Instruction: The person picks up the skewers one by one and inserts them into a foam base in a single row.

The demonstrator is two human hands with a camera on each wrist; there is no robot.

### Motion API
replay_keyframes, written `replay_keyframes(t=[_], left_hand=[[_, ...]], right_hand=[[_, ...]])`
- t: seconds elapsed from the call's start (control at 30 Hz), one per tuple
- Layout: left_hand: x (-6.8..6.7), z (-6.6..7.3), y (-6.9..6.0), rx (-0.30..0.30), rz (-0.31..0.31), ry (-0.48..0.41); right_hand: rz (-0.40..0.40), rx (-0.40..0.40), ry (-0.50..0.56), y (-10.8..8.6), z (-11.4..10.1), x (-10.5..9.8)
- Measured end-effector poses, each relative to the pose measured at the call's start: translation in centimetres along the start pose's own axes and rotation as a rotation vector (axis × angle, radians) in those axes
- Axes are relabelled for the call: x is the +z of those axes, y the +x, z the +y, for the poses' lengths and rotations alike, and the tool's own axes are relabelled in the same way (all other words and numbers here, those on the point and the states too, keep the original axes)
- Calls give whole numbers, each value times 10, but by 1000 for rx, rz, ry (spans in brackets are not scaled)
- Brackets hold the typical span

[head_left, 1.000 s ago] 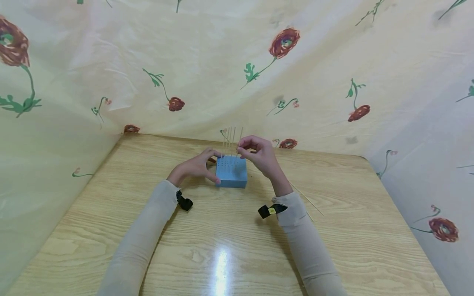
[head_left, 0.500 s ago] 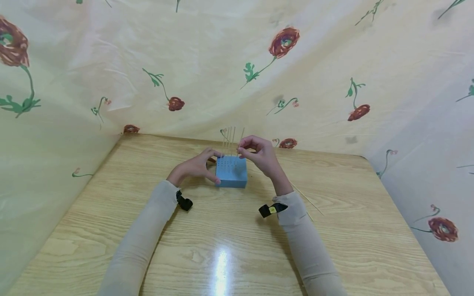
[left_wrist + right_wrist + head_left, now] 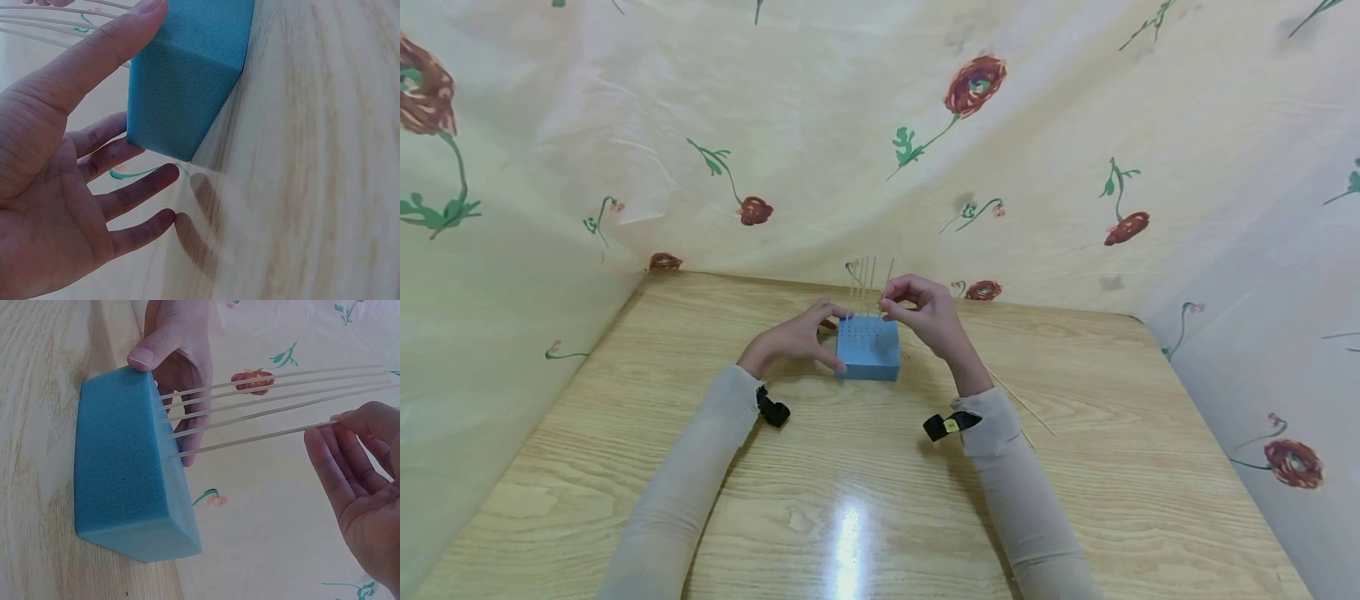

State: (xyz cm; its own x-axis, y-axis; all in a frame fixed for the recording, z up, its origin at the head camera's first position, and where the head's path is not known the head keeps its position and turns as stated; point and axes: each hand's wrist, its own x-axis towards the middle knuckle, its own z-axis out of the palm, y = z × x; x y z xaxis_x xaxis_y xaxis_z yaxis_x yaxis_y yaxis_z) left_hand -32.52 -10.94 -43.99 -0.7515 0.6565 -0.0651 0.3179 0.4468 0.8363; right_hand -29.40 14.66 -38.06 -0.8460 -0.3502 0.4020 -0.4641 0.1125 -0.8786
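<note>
A blue foam block with rows of small holes in its top rests on the table. Its left side is held by my left hand, thumb at the front corner and index finger at the back. In the left wrist view the ring and little fingers stand off the block. My right hand pinches a thin wooden skewer between thumb and fingertips; its lower end meets the block's top. Several other skewers stand upright in a row beside it, towards the left hand.
Loose skewers lie on the wooden table, to the right of the right forearm and partly hidden by it. A flower-patterned sheet hangs behind the table and at both sides.
The top of the pinched skewer has tilted slightly to the right since a second ago. Both hands and the block stay practically in place.
</note>
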Motion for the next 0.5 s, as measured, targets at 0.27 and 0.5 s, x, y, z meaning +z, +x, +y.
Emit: replay_keyframes(t=[0.27, 0.5], left_hand=[[0, 0, 1, -1, 3, -5], [0, -2, 3, -7, 14, -3]], right_hand=[[11, 13, -23, -1, -1, 2], [9, 20, -19, -1, -3, 3]])
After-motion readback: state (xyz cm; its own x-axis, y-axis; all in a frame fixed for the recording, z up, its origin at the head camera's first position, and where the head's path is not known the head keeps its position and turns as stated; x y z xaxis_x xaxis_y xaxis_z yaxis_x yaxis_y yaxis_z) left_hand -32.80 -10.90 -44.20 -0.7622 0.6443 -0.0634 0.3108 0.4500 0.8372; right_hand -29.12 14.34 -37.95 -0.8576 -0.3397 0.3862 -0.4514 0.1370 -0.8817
